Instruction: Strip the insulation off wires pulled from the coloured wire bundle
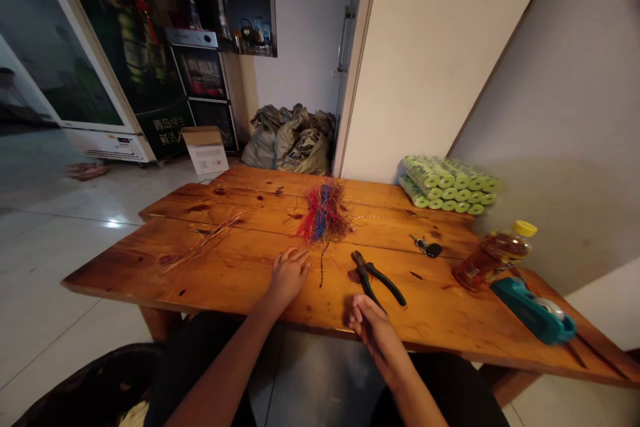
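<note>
A tangled bundle of thin red, blue and yellow wires lies at the middle of the wooden table. My left hand rests on the tabletop just in front of it, fingers loosely stretched, with nothing visible in them. A dark, beaded-looking strand runs from the bundle toward me, right of that hand. Diagonal pliers with dark green handles lie with their handles apart. My right hand is closed near the table's front edge, beside the left handle; whatever its curled fingers hold, if anything, is hidden.
Loose copper-coloured wires lie on the left of the table. Keys, a yellow-capped bottle, a teal tape dispenser and green-wrapped paper rolls occupy the right. A black bin stands at lower left.
</note>
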{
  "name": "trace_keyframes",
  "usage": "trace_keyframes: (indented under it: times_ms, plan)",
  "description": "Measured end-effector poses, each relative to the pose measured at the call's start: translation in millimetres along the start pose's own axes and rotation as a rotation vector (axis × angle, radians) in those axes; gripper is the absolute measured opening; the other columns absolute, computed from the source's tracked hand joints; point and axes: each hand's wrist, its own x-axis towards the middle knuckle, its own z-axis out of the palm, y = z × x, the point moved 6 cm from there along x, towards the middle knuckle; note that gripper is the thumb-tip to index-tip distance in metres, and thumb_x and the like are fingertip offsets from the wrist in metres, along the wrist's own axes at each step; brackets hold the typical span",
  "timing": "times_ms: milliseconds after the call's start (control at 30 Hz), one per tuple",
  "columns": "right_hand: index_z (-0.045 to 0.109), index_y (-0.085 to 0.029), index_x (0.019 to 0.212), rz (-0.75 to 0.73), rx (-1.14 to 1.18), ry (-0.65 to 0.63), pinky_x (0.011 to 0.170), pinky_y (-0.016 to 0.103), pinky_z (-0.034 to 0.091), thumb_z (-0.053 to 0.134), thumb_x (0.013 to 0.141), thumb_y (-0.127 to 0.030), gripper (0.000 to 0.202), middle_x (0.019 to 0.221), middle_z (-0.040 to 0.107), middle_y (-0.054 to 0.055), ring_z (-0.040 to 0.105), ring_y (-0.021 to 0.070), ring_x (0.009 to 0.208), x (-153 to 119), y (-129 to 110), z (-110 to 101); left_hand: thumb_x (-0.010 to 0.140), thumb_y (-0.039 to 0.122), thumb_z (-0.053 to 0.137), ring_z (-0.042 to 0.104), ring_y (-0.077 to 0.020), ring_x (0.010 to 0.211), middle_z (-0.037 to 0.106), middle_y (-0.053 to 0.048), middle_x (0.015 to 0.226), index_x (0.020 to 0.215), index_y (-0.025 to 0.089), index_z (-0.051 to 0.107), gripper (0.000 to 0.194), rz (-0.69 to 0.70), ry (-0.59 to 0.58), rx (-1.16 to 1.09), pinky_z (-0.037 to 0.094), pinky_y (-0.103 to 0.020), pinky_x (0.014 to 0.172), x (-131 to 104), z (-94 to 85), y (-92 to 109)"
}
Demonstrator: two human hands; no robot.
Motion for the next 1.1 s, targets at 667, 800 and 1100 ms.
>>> trace_keyframes:
  times_ms: [667,800,1100]
  plan:
    - [0.059,-0.016,0.063,0.005,-0.379,0.011,0.06,0.025,0.038,0.062,0.068,-0.052,0.036,0.062,0.052,-0.001,0.048,0.0134,0.06,0.7,-2.9,-3.9,0.076,0.023,0.054,0.056,-0.0209,0.104,0.066,-0.006,0.108,0.1,0.023,0.069,0.028,-0.003,-0.427,-0.836,0.039,-0.035,0.094,-94.4,11.5,92.1]
    - [0.058,-0.018,0.059,-0.069,-0.572,-0.016,0.061,0.027,0.037,0.057,0.068,-0.055,0.039,0.058,0.052,-0.001,0.047,0.0152,0.06,3.2,-7.2,-0.9,0.073,0.016,0.053,0.054,-0.0214,0.105,0.065,-0.006,0.11,0.1,0.023,0.068,0.032,-0.008,-0.491,-0.778,0.041,-0.034,0.089,-96.7,16.6,88.5]
    - [0.063,-0.018,0.067,-0.07,-0.566,-0.021,0.067,0.031,0.041,0.058,0.066,-0.058,0.04,0.066,0.059,0.002,0.055,0.0194,0.067,4.6,-4.0,1.1,0.065,0.006,0.045,0.056,-0.02,0.093,0.066,-0.006,0.1,0.092,0.018,0.068,0.037,0.002,-0.465,-0.768,0.041,-0.031,0.081,-93.7,17.7,89.5]
